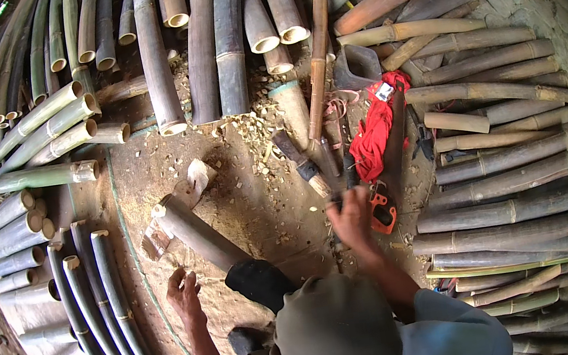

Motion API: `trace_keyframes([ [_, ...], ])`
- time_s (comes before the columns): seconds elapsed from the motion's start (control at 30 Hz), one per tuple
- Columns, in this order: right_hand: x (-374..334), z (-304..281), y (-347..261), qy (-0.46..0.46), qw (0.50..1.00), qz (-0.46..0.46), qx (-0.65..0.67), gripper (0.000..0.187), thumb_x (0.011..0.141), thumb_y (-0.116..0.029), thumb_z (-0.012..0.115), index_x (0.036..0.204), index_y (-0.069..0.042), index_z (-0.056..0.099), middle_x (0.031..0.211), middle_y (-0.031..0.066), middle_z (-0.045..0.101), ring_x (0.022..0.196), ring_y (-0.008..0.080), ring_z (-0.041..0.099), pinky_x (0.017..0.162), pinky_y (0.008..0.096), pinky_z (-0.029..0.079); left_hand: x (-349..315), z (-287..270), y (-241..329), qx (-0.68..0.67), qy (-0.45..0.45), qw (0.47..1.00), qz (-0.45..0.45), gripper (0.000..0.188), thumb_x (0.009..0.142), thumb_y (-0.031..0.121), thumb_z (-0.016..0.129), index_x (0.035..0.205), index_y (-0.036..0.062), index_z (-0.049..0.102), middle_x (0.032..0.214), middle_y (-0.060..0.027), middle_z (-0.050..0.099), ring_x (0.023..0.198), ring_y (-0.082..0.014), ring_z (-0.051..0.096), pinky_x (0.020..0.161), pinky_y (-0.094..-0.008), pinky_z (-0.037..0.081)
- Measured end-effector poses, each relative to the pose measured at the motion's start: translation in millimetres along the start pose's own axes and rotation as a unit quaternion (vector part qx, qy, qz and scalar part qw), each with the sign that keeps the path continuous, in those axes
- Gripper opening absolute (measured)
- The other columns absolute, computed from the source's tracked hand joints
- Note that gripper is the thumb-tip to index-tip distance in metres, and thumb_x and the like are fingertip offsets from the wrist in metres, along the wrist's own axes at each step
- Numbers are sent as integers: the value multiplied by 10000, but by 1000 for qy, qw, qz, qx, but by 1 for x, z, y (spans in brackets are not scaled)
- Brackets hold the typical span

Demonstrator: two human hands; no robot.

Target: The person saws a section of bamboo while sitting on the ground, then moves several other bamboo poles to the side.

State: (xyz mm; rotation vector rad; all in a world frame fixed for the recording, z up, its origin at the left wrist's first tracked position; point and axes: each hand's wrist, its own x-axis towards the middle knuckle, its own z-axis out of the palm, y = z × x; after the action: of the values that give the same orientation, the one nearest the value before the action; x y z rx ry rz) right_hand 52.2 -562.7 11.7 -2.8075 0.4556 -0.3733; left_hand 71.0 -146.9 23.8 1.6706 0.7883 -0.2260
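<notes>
A grey-brown bamboo section lies slanted before me, its far end at a pale cut wooden block and its near end against my dark-covered foot. My left hand is raised left of the section, fingers apart and holding nothing. To the right, my right hand has its fingers curled; what they hold is hard to make out. Just beyond it are a short wooden stick with a dark band and a black-handled tool. Beside it lies a saw with an orange handle.
A red cloth lies by the saw, with a grey plastic container behind. Long bamboo poles stretch across the back. Bamboo is stacked at right and at left. Shavings litter the mat.
</notes>
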Motion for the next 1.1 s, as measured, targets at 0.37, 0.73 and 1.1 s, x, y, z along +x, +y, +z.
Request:
trace_keyframes([
  [0.37, 64, -14, 78, -82, 963, 82, -242, 447, 897, -317, 700, 1215, -42, 548, 1108, 197, 572, 1102, 393, 578, 915, 517, 478, 23, 18, 13, -200, -7, 978, 53, 484, 935, -12, 419, 1415, -35, 476, 1352, -234, 582, 799, -227, 734, 645, -324, 613],
  [0.73, 77, 24, 130, -219, 962, 154, 61, 535, 763, -229, 730, 1220, 0, 571, 981, 153, 702, 907, 318, 684, 826, 435, 538, 58, 28, 49, 116, 93, 980, 128, 599, 780, 142, 754, 1335, -16, 593, 1364, -217, 587, 1208, -355, 588, 1013, -460, 484],
  [1.1, -1, 11, 3, -148, 977, 9, 152, 592, 949, -137, 582, 1468, 81, 399, 1312, 308, 571, 1159, 456, 577, 1010, 478, 439, 105, 8, 11, 331, 48, 917, 219, 968, 788, 252, 825, 1567, 22, 299, 1639, -263, 231, 1501, -446, 273, 1218, -466, 312],
])
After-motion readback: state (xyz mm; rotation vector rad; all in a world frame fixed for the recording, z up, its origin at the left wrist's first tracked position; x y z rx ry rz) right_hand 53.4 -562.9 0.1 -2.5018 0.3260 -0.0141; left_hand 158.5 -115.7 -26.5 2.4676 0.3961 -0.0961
